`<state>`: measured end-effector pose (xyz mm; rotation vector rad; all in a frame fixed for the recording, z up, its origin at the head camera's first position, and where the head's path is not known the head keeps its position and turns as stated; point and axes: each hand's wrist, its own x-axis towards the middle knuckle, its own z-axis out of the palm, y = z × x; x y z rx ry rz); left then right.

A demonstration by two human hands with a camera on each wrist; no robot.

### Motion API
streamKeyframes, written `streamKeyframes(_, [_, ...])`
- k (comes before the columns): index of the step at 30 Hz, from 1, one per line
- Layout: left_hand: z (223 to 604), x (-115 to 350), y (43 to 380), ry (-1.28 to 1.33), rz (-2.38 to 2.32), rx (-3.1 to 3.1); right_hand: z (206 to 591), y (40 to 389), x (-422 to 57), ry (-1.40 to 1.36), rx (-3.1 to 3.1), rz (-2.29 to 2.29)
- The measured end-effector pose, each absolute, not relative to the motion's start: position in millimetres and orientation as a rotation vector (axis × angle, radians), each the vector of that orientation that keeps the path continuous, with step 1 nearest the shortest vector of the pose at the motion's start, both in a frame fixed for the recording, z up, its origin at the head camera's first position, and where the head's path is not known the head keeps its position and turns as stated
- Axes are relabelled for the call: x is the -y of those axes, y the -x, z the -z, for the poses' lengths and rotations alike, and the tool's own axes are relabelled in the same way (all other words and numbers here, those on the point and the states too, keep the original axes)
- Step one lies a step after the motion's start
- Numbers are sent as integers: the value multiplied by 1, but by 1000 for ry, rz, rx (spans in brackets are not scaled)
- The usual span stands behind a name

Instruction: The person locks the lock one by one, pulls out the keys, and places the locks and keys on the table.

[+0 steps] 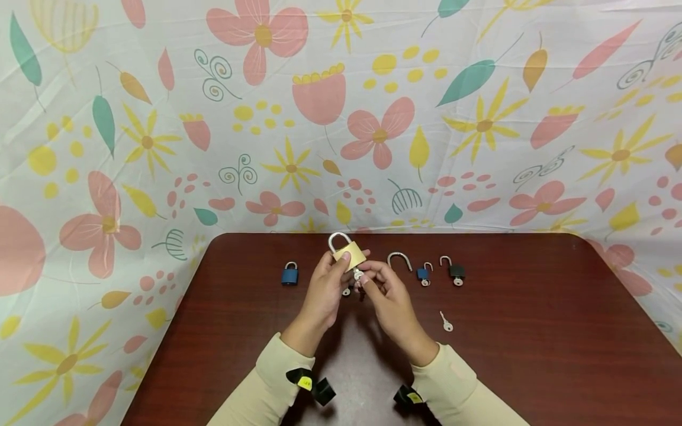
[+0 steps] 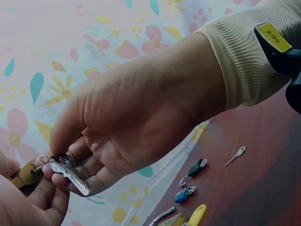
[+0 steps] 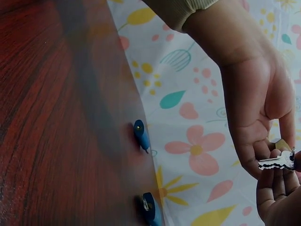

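My left hand (image 1: 321,290) grips a brass padlock (image 1: 350,255) by its body, thumb across the front, above the tabletop. Its silver shackle points up and away, both legs at the body. With thumb and fingers, my right hand (image 1: 393,299) pinches small silver keys (image 1: 358,274) just below the padlock's lower end. In the left wrist view a silver key (image 2: 70,175) hangs from a wire ring beside the brass body (image 2: 26,175). The right wrist view shows the key's toothed blade (image 3: 277,162) in front of the left fingers. The keyhole is hidden.
On the dark red table (image 1: 533,355), a blue padlock (image 1: 289,275) stands left. Right lie a large silver shackle (image 1: 401,258), a small blue padlock (image 1: 423,273) and a black padlock (image 1: 456,270), the last two with raised shackles and keys. A loose key (image 1: 446,322) lies nearer.
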<state>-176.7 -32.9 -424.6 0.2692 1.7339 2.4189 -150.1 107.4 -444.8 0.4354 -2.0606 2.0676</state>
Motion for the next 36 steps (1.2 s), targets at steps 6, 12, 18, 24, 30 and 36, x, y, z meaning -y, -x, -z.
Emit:
streamKeyframes(6, [425,35,180,-215,-2478,-1715,446,150,-106,-481,2128,-2006])
streamKeyframes(12, [424,39,183,-175,-2489,-1729,447,150,-106,-509,2189,-1955])
streamKeyframes(18, [425,43,187,-166,-2505,-1736,449,151,-107,-511,2198,-1951])
streamKeyframes(24, [424,51,192,-145,-2540,-1735,449,152,-110,-475,2196,-1913])
streamKeyframes(30, [426,63,201,-109,-2486,-1862,445,156,-117,-391,2236,-1862])
streamKeyframes(36, [434,74,211,-63,-2370,-1989,440,158,-129,-307,2248,-1844])
